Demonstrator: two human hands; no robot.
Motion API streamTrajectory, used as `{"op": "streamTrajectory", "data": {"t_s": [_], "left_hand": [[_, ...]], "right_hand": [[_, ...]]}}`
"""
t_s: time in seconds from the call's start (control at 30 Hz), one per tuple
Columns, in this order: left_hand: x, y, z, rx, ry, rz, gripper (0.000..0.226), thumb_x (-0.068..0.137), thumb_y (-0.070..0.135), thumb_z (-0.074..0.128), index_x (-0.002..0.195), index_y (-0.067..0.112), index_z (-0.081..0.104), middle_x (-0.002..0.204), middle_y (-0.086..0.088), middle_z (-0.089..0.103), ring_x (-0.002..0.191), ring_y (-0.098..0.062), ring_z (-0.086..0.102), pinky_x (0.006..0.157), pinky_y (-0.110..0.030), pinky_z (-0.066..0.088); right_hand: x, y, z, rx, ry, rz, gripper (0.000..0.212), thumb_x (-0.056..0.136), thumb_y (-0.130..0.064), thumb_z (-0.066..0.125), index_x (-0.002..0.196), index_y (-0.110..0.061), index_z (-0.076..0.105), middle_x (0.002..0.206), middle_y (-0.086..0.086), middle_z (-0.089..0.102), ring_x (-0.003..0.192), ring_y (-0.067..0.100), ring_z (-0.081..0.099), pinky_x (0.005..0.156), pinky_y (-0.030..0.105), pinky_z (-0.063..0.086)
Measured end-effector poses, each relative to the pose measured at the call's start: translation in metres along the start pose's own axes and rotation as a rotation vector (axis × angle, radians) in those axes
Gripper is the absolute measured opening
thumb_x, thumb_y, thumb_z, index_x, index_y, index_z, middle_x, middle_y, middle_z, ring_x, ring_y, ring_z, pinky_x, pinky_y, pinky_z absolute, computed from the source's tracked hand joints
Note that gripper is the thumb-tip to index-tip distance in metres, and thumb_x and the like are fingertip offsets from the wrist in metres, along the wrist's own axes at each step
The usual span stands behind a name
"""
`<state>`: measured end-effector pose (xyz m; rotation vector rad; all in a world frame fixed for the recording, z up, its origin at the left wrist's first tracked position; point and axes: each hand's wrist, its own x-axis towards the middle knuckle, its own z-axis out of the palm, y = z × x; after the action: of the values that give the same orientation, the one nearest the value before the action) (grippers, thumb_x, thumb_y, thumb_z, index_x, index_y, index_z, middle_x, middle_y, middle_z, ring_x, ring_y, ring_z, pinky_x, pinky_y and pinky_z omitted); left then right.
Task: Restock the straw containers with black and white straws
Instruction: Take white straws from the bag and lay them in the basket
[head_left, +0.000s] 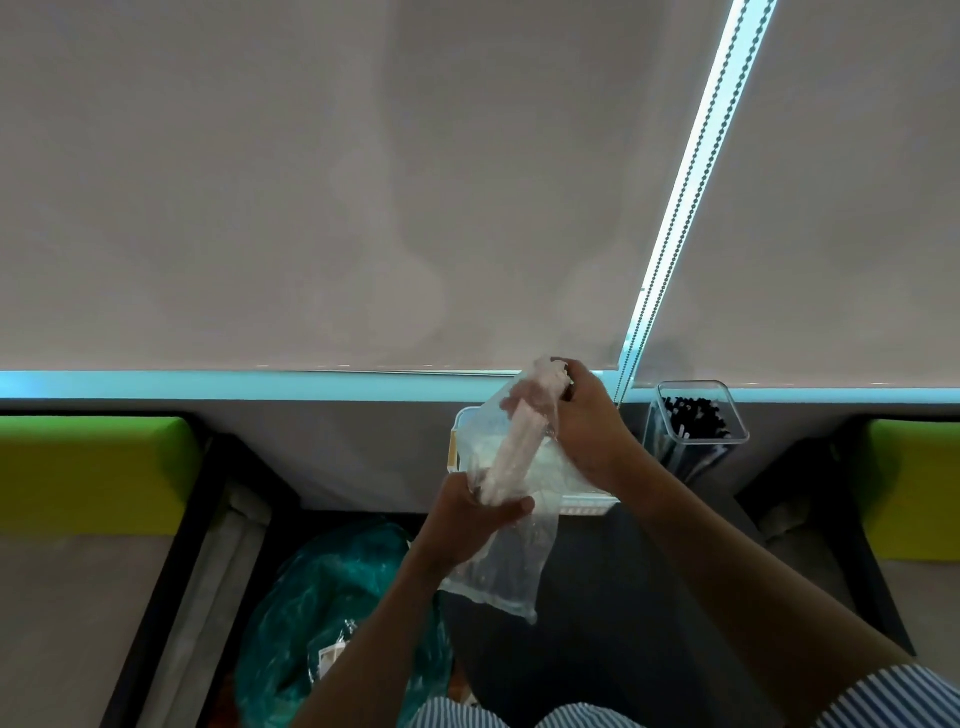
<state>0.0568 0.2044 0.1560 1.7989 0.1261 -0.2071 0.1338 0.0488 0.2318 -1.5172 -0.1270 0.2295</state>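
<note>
A clear plastic bag (506, 561) with a bundle of white straws (519, 441) in it is held up between both hands. My left hand (475, 512) grips the bag and the bundle's lower end. My right hand (589, 421) is closed around the top of the straws at the bag's mouth. Behind the bag stands a white container (587, 503), mostly hidden. To its right a clear square container (701, 426) holds many black straws upright.
A grey roller blind fills the upper view, with its bead chain (691, 187) hanging beside the clear container. A teal plastic bag (337, 613) with packaging lies low on the left. Green-yellow cushions (93, 473) flank both sides.
</note>
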Motion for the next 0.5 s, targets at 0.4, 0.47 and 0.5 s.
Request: {"op": "streamTrajectory", "data": {"t_s": [0.4, 0.47, 0.5], "left_hand": [[0.005, -0.033, -0.015, -0.043, 0.112, -0.117, 0.011, 0.078, 0.012, 0.084, 0.078, 0.017, 0.073, 0.072, 0.0, 0.075, 0.072, -0.016, 0.073, 0.068, -0.03, 0.059], [0.005, -0.043, -0.022, -0.067, 0.145, -0.144, 0.012, 0.079, 0.009, 0.083, 0.074, 0.018, 0.076, 0.073, -0.004, 0.076, 0.07, -0.019, 0.073, 0.071, -0.038, 0.061], [0.005, -0.047, -0.026, -0.065, 0.156, -0.158, 0.013, 0.08, 0.009, 0.082, 0.073, 0.018, 0.076, 0.073, -0.005, 0.076, 0.069, -0.019, 0.073, 0.072, -0.04, 0.061]], "right_hand": [[0.018, -0.005, 0.004, 0.138, 0.11, -0.017, 0.009, 0.102, -0.009, 0.052, 0.105, -0.002, 0.056, 0.095, 0.022, 0.071, 0.09, 0.036, 0.073, 0.093, 0.054, 0.056], [0.027, -0.009, -0.001, 0.219, 0.162, -0.062, 0.005, 0.102, -0.006, 0.052, 0.103, -0.006, 0.056, 0.095, 0.02, 0.071, 0.091, 0.038, 0.072, 0.092, 0.054, 0.057], [0.031, -0.01, -0.003, 0.236, 0.187, -0.083, 0.006, 0.102, -0.005, 0.051, 0.103, -0.008, 0.056, 0.094, 0.019, 0.071, 0.09, 0.038, 0.071, 0.091, 0.054, 0.057]]}}
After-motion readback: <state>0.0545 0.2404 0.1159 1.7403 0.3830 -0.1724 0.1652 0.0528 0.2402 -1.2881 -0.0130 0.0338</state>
